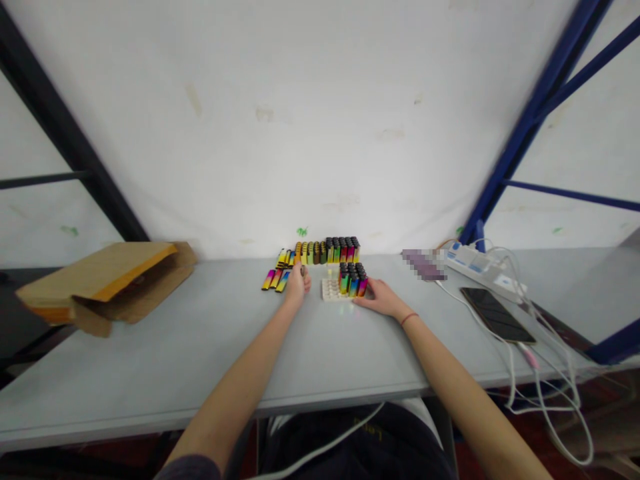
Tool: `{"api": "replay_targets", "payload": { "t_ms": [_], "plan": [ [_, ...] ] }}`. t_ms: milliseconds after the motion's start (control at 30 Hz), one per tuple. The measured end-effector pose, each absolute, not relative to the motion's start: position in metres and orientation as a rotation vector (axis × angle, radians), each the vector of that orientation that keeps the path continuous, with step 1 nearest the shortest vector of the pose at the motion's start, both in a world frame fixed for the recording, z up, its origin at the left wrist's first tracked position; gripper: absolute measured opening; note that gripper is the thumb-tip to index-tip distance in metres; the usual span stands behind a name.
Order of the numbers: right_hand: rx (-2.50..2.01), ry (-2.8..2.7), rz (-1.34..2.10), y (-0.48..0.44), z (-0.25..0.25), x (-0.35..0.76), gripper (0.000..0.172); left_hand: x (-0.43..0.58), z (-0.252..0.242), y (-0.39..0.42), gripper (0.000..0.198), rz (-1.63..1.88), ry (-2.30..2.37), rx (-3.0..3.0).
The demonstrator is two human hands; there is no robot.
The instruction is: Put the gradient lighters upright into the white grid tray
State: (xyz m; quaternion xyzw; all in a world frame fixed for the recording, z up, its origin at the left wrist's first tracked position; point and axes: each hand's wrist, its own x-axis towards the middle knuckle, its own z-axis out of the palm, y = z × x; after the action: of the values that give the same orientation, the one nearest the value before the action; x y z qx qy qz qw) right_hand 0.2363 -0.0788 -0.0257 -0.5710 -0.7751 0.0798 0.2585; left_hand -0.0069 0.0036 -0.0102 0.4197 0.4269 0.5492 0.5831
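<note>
Head view: left hand (297, 285) tight on lighter (303, 270); right hand (377, 297) (open) against tray (330, 291).

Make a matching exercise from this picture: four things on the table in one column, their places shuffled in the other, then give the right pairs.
Things
1. cardboard box
2. phone
3. white tray
4. flat lighters

Places
A. at the fingertips of the right hand
B. far left end of the table
C. just left of the left hand
D. right side, lying flat in front of the power strip

Pairs: 1-B, 2-D, 3-A, 4-C
</note>
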Motion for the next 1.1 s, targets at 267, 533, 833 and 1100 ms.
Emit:
{"api": "replay_targets", "payload": {
  "t_ms": [267,533,833,1100],
  "plan": [
    [-1.553,-2.1,0.215,-0.078,-0.025,0.236,0.047,-0.005,-0.013,-0.001,0.052,1.364,0.865,1.081],
    [-1.544,-2.097,0.205,-0.077,-0.027,0.237,0.047,-0.003,-0.007,-0.006,0.054,1.223,0.857,1.068],
    [-1.534,-2.12,0.217,-0.078,-0.026,0.237,0.047,0.003,-0.005,-0.006,0.053,1.228,1.085,1.0],
    [-1.545,-2.103,0.221,-0.078,-0.025,0.236,0.047,0.002,-0.012,-0.006,0.034,1.377,1.14,1.003]
  ]
}}
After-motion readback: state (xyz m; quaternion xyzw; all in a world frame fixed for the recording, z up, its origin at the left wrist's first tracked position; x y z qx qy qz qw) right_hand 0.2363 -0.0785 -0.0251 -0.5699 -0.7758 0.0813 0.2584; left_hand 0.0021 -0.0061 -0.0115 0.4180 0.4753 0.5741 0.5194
